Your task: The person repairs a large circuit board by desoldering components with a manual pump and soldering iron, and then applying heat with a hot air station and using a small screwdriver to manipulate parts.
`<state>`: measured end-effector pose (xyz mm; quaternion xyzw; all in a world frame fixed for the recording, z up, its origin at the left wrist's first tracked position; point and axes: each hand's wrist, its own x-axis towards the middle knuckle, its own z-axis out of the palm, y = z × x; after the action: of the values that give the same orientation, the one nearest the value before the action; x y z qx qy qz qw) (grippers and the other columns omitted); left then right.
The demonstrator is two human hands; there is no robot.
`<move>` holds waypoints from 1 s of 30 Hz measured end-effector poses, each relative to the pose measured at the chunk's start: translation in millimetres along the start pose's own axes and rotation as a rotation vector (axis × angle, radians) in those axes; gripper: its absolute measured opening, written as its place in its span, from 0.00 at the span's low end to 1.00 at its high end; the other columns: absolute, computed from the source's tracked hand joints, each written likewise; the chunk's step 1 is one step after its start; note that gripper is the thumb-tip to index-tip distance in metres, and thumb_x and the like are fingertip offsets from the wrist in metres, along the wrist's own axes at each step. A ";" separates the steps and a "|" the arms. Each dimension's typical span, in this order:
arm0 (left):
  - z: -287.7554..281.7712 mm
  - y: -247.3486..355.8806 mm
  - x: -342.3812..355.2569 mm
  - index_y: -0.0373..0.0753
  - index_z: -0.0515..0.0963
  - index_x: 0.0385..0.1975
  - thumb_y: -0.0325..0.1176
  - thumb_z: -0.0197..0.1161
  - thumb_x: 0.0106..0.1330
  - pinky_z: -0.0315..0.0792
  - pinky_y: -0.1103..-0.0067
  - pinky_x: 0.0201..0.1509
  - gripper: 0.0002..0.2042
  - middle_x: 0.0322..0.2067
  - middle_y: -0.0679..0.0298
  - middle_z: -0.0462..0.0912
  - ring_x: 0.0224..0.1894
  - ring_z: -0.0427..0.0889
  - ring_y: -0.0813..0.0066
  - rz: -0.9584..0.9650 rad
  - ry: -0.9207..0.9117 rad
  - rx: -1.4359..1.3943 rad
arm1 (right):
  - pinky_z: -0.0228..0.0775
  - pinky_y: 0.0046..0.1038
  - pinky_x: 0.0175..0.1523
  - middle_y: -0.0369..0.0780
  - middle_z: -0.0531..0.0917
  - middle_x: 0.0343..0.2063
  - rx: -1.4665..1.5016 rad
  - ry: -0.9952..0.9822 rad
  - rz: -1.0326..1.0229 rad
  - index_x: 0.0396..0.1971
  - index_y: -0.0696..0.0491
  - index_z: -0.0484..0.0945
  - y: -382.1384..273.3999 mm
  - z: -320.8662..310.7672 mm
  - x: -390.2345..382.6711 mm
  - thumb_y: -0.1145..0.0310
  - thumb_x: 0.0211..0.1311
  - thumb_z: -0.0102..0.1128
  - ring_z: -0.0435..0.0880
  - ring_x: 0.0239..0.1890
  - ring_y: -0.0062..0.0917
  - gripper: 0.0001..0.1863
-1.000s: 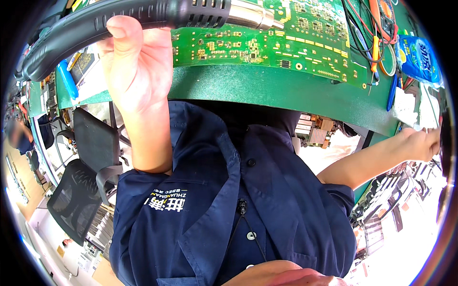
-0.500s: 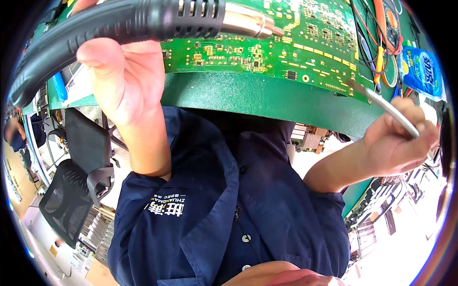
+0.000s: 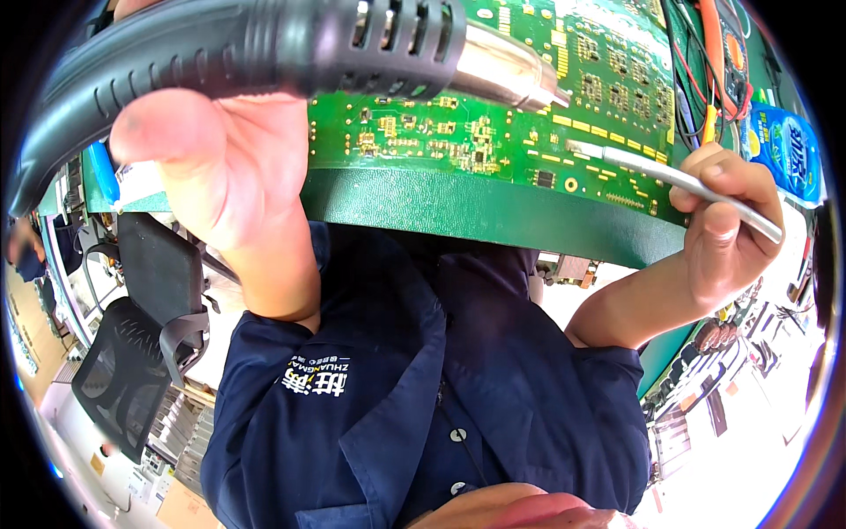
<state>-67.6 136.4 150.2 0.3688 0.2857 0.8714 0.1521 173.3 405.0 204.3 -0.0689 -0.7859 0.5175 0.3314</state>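
My left hand [image 3: 233,167] is closed round the black ribbed handle of a hot air gun [image 3: 264,53]. Its metal nozzle points right, with the tip over the green circuit board [image 3: 520,163]. Small chips and gold pads cover this board, which lies on the green table mat [image 3: 423,204]. Between the fingers of my right hand [image 3: 731,198] is a slim silver pen-like tool [image 3: 679,179], held at a slant. Its pale tip is over the board's pads, a little below the nozzle; whether it touches them I cannot tell. The gun covers the board's upper left part.
At the right back lie an orange and black multimeter [image 3: 733,53] and its test leads [image 3: 687,66]. A blue packet [image 3: 782,154] sits beyond my right hand. A black mesh chair [image 3: 159,256] stands at the left, below the table edge.
The silver tool has swung left and inward, from the board's right edge to over its pads. The hot air gun has shifted slightly right and down in the picture.
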 end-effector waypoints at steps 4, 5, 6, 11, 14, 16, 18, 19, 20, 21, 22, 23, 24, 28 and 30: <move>-5.5 1.5 -7.9 0.42 0.69 0.64 0.56 0.72 0.58 0.55 0.50 0.78 0.38 0.60 0.54 0.72 0.67 0.70 0.52 -0.024 0.005 -0.009 | 0.57 0.22 0.24 0.42 0.77 0.16 0.083 0.009 -0.111 0.33 0.63 0.79 6.0 9.2 1.1 0.62 0.54 0.78 0.72 0.18 0.24 0.20; -5.5 3.1 -7.0 0.43 0.70 0.64 0.56 0.74 0.56 0.54 0.51 0.79 0.38 0.58 0.56 0.71 0.67 0.70 0.54 -0.040 -0.009 -0.030 | 0.58 0.22 0.24 0.41 0.76 0.16 0.104 -0.046 -0.142 0.33 0.63 0.78 6.1 9.1 1.8 0.64 0.56 0.77 0.73 0.17 0.24 0.18; -5.9 4.4 -5.7 0.44 0.70 0.63 0.57 0.75 0.54 0.54 0.52 0.79 0.39 0.57 0.59 0.71 0.66 0.70 0.56 -0.056 -0.022 -0.051 | 0.58 0.22 0.24 0.41 0.76 0.16 0.102 -0.058 -0.167 0.34 0.63 0.78 7.7 10.0 1.7 0.65 0.57 0.76 0.73 0.17 0.24 0.18; -9.2 9.2 -1.9 0.46 0.72 0.61 0.56 0.78 0.50 0.52 0.55 0.80 0.39 0.55 0.62 0.70 0.66 0.70 0.61 -0.117 -0.058 -0.051 | 0.59 0.23 0.23 0.42 0.76 0.15 0.080 -0.118 -0.211 0.35 0.63 0.78 9.9 7.2 0.6 0.68 0.59 0.73 0.72 0.17 0.23 0.15; -5.9 6.6 -6.0 0.46 0.72 0.61 0.56 0.78 0.51 0.52 0.54 0.80 0.39 0.56 0.61 0.70 0.66 0.70 0.60 -0.134 -0.023 -0.109 | 0.59 0.23 0.23 0.42 0.77 0.16 0.051 -0.111 -0.244 0.36 0.63 0.78 7.1 7.9 -3.5 0.70 0.60 0.71 0.72 0.17 0.23 0.13; -1.7 3.4 -10.5 0.46 0.72 0.61 0.56 0.78 0.51 0.52 0.53 0.80 0.39 0.56 0.61 0.70 0.66 0.69 0.58 -0.177 0.019 -0.275 | 0.59 0.23 0.24 0.43 0.78 0.16 0.018 -0.103 -0.252 0.35 0.64 0.78 2.6 9.2 -7.2 0.71 0.60 0.70 0.72 0.17 0.24 0.12; 1.7 0.7 -13.7 0.46 0.72 0.62 0.56 0.77 0.52 0.52 0.52 0.80 0.39 0.56 0.60 0.70 0.67 0.69 0.56 -0.164 0.035 -0.275 | 0.59 0.24 0.24 0.44 0.79 0.17 -0.006 -0.093 -0.223 0.35 0.64 0.78 -2.5 10.0 -10.1 0.72 0.59 0.70 0.71 0.17 0.24 0.12; 2.7 -0.5 -14.6 0.45 0.72 0.62 0.56 0.76 0.53 0.52 0.51 0.80 0.38 0.57 0.59 0.70 0.67 0.68 0.55 -0.151 0.059 -0.285 | 0.59 0.24 0.25 0.44 0.79 0.17 -0.017 -0.077 -0.203 0.34 0.64 0.78 -5.3 10.6 -11.8 0.73 0.58 0.70 0.71 0.17 0.23 0.12; 3.5 -1.8 -15.3 0.45 0.72 0.63 0.56 0.76 0.54 0.52 0.51 0.80 0.38 0.58 0.58 0.70 0.68 0.68 0.54 -0.137 0.084 -0.295 | 0.59 0.24 0.25 0.45 0.80 0.18 -0.027 -0.063 -0.183 0.34 0.65 0.79 -8.2 11.2 -13.3 0.74 0.56 0.71 0.71 0.17 0.23 0.11; 4.1 -2.4 -15.7 0.45 0.71 0.63 0.56 0.75 0.55 0.51 0.50 0.80 0.38 0.59 0.57 0.70 0.69 0.67 0.52 -0.123 0.108 -0.305 | 0.59 0.24 0.25 0.45 0.80 0.18 -0.033 -0.039 -0.157 0.33 0.65 0.79 -11.4 12.4 -15.8 0.75 0.55 0.71 0.70 0.17 0.23 0.11; 4.8 -3.8 -16.3 0.44 0.71 0.64 0.56 0.74 0.56 0.51 0.50 0.80 0.38 0.59 0.57 0.70 0.69 0.67 0.52 -0.085 0.154 -0.292 | 0.58 0.24 0.25 0.45 0.81 0.18 -0.049 -0.013 -0.131 0.32 0.65 0.79 -14.8 13.5 -17.6 0.76 0.53 0.72 0.70 0.17 0.23 0.11; 5.5 -4.1 -16.4 0.44 0.71 0.64 0.57 0.73 0.57 0.51 0.50 0.80 0.38 0.59 0.56 0.69 0.69 0.67 0.52 -0.067 0.177 -0.281 | 0.58 0.24 0.26 0.45 0.81 0.19 -0.065 0.011 -0.106 0.31 0.65 0.79 -18.0 14.5 -19.5 0.78 0.51 0.73 0.70 0.18 0.23 0.11; 5.8 -4.4 -16.1 0.43 0.71 0.65 0.57 0.72 0.58 0.51 0.49 0.80 0.38 0.60 0.56 0.69 0.69 0.66 0.51 -0.050 0.201 -0.271 | 0.58 0.24 0.26 0.44 0.81 0.19 -0.093 0.036 -0.079 0.30 0.66 0.80 -22.1 15.1 -20.9 0.79 0.49 0.73 0.71 0.18 0.23 0.11; 3.5 -3.4 -10.0 0.41 0.70 0.67 0.56 0.67 0.64 0.53 0.50 0.79 0.36 0.61 0.55 0.70 0.69 0.67 0.52 -0.083 0.035 -0.137 | 0.55 0.23 0.26 0.44 0.82 0.20 -0.219 0.024 -0.060 0.29 0.66 0.81 -30.6 14.0 -19.5 0.83 0.44 0.75 0.70 0.18 0.22 0.12; 0.8 -7.6 -9.6 0.42 0.70 0.67 0.54 0.66 0.66 0.56 0.54 0.77 0.33 0.63 0.59 0.72 0.69 0.68 0.57 -0.053 0.023 -0.048 | 0.54 0.23 0.26 0.44 0.82 0.20 -0.209 0.016 -0.068 0.29 0.66 0.81 -32.7 14.7 -19.8 0.83 0.43 0.76 0.69 0.18 0.21 0.13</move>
<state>-60.1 138.2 140.7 0.3473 0.2762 0.8778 0.1806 187.6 369.8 219.9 -0.0807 -0.8348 0.4207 0.3459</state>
